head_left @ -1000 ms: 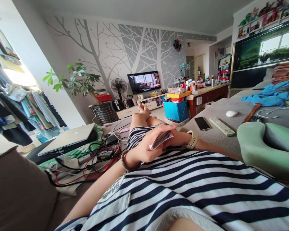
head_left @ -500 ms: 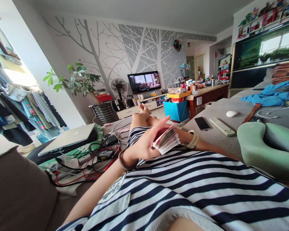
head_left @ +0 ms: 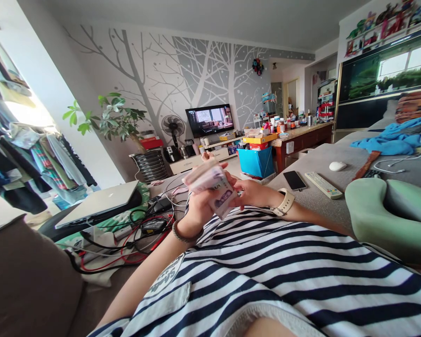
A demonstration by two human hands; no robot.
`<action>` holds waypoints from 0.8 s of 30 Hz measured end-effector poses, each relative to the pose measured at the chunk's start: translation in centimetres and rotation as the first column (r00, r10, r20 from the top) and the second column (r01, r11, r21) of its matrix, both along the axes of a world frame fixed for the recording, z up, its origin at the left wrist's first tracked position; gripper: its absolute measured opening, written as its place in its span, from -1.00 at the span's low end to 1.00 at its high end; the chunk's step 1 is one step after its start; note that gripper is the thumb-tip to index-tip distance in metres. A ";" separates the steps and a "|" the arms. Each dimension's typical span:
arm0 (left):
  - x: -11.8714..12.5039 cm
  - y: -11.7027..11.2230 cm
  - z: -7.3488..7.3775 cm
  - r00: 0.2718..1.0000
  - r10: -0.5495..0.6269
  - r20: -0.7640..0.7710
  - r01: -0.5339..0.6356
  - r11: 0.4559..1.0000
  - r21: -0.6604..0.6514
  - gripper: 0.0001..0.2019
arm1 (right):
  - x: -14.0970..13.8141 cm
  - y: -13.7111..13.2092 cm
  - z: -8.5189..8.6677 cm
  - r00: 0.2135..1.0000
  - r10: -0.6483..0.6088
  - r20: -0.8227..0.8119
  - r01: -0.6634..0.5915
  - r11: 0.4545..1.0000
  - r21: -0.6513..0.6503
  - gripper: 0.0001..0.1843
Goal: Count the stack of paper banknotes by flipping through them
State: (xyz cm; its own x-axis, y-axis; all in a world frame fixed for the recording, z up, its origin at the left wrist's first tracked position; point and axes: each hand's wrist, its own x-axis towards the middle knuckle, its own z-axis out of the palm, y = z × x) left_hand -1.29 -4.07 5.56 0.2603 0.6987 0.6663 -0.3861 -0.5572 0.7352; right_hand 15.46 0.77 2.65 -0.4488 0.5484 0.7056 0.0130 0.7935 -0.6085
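Observation:
I lie back on a sofa in a striped dress. My left hand, with a bead bracelet at the wrist, grips a thick stack of pinkish banknotes held upright over my lap. My right hand, with a pale watch on its wrist, pinches the right side of the same stack, its fingers closed on the notes. The stack's top edge is blurred by motion.
A phone, a remote and a white mouse lie on the grey sofa at right, near a green cushion. At left are a closed laptop and tangled cables. A television plays at the far wall.
The banknote stack has gone from lying flat in my left hand to standing upright and higher. My right hand came out from behind it and took hold of its right side.

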 end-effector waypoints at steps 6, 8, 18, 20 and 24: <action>0.2 0.8 0.8 0.969 0.081 0.235 -0.034 0.980 -0.198 -0.52 | 0.4 -1.1 0.2 0.997 -0.060 0.048 0.053 0.989 0.140 -0.32; 0.2 0.8 1.0 0.960 0.100 0.263 -0.036 0.970 -0.239 -0.50 | 0.4 -1.5 0.3 0.996 -0.030 0.080 0.016 0.984 0.178 -0.39; 0.1 1.2 0.6 0.942 0.011 0.336 0.112 0.932 -0.345 -0.47 | 0.6 -0.7 0.4 0.960 0.128 0.247 -0.150 0.986 0.071 -0.53; 0.2 1.2 0.5 0.944 0.023 0.328 0.096 0.934 -0.343 -0.47 | 0.4 -0.4 0.1 0.956 0.158 0.247 -0.175 0.983 0.049 -0.49; 0.4 1.0 0.5 0.958 0.030 0.287 0.081 0.927 -0.366 -0.47 | -0.1 -0.1 -0.4 0.960 0.184 0.210 -0.191 0.982 0.013 -0.47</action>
State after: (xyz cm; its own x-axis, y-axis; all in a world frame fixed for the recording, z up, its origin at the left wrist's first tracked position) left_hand -0.90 -3.06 6.05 0.1212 0.9045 0.4090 -0.6179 -0.2537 0.7442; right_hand 15.38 0.68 2.25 -0.6796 0.4185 0.6025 -0.0147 0.8134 -0.5815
